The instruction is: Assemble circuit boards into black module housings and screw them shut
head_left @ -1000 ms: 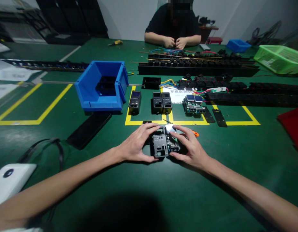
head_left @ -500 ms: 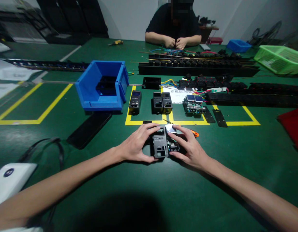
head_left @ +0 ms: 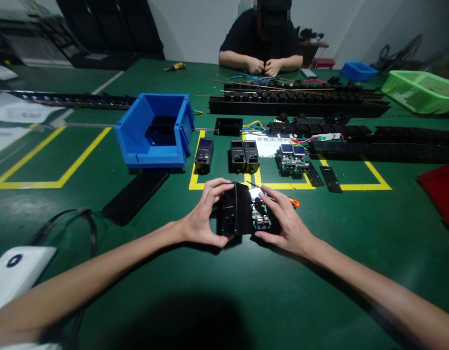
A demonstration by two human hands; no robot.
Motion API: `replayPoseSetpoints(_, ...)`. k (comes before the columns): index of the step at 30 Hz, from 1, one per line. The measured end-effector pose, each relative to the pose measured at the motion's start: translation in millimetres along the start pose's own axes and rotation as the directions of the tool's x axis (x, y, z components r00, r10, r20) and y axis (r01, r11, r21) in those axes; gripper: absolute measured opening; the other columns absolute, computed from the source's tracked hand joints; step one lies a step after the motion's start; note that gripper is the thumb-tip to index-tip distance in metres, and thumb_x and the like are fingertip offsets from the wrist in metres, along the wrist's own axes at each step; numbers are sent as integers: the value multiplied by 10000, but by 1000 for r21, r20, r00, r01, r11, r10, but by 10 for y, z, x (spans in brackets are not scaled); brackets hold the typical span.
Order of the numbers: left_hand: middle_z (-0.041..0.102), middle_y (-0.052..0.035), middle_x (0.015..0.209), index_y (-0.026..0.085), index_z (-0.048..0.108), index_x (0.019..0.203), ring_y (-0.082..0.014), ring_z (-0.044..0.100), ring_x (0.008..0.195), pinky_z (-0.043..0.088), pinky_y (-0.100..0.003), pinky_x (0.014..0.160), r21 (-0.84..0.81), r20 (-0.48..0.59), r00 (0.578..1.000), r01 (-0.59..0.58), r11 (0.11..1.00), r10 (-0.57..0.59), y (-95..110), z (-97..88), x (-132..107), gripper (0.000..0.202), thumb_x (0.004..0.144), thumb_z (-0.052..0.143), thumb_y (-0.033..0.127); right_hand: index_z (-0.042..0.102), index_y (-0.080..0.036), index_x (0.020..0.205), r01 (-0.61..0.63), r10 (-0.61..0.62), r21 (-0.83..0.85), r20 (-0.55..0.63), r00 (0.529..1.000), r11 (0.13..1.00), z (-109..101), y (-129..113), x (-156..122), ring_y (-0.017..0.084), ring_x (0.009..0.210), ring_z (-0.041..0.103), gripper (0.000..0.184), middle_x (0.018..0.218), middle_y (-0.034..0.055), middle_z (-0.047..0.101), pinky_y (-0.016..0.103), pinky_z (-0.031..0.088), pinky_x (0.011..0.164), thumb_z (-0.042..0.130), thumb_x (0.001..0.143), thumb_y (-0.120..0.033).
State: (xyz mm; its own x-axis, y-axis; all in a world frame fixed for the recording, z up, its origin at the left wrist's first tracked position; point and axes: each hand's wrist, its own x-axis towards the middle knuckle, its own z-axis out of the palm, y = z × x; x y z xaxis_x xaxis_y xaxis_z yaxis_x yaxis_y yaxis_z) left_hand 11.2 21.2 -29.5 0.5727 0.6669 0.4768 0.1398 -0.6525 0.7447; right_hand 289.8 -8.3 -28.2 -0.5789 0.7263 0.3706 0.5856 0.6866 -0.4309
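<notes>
Across a green workbench (head_left: 312, 301), marked out in yellow tape (head_left: 200, 186), before a pale wall (head_left: 195, 29). Grips a black plastic housing (head_left: 243, 209) in the left hand (head_left: 202, 226), clamped between fingers at its far end and thumb at its near end, and tilted to show both its front face and one long side wall. Holds a circuit board (head_left: 260, 212) with a white display (head_left: 255, 195) just right of the housing, with the right hand (head_left: 288, 221) closed about it, fingertips by the display and thumb at the near end. Partly behind that hand, an orange-handled tool (head_left: 294, 202). Beyond, from left to right: a blue bin (head_left: 151, 159) with dark parts inside, a single black module (head_left: 203, 156), a touching pair of black modules (head_left: 244, 156), and two screen-topped circuit boards (head_left: 293, 158) near flat black plates (head_left: 331, 179). Farther back, past long black rails (head_left: 297, 106), a co-worker (head_left: 261, 43) in a dark top, with forearms resting on the bench.
</notes>
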Motion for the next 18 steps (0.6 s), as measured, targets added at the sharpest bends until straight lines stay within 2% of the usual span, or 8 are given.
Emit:
replayPoseSetpoints(2,214,-142,1422,328,191,1495,-389,285,1364,466,-545,1018,-90,-7,1000,4,996,-5,-10,25,-25,1204,495,859,286,123,-251,1558,-7,7,19,8,1000,1000,0,1,2,361,1447,287,974,1598,157,227,597,330,1141,698,805,-476)
replayPoseSetpoints(5,191,-145,1411,329,124,1518,-398,277,1350,449,-561,1021,-95,69,998,14,995,-7,-13,38,-53,1306,454,882,334,97,-241,1562,-24,23,32,24,999,999,0,3,3,348,1470,250,991,1614,150,199,584,305,1163,696,806,-469)
replayPoseSetpoints(8,243,-148,1352,305,171,1512,-400,263,1326,404,-593,1042,-26,146,989,0,1000,4,-25,28,-69,1327,410,901,425,106,-240,1561,-31,29,42,35,999,999,2,10,4,334,1478,236,975,1616,143,200,575,301,1169,690,812,-462)
replayPoseSetpoints(12,277,-146,1309,284,225,1476,-384,307,1282,384,-591,1051,-46,145,988,-44,998,50,-62,28,-85,1335,346,908,483,122,-245,1560,-49,46,87,42,998,995,6,22,5,330,1481,233,962,1617,132,204,574,301,1169,690,812,-455)
replayPoseSetpoints(15,281,-141,1329,288,260,1437,-373,354,1280,420,-535,1034,-148,116,993,11,989,6,-43,40,-74,1257,367,906,424,126,-250,1560,-72,65,130,56,996,989,7,30,7,333,1486,219,969,1623,127,187,576,289,1173,700,804,-443)
replayPoseSetpoints(18,359,-137,1331,273,276,1417,-346,438,1251,414,-497,1044,-353,80,992,117,928,-94,17,49,-38,1142,454,874,409,84,-251,1565,-101,89,170,76,993,980,5,39,8,340,1489,206,1015,1631,133,157,586,263,1179,716,791,-427)
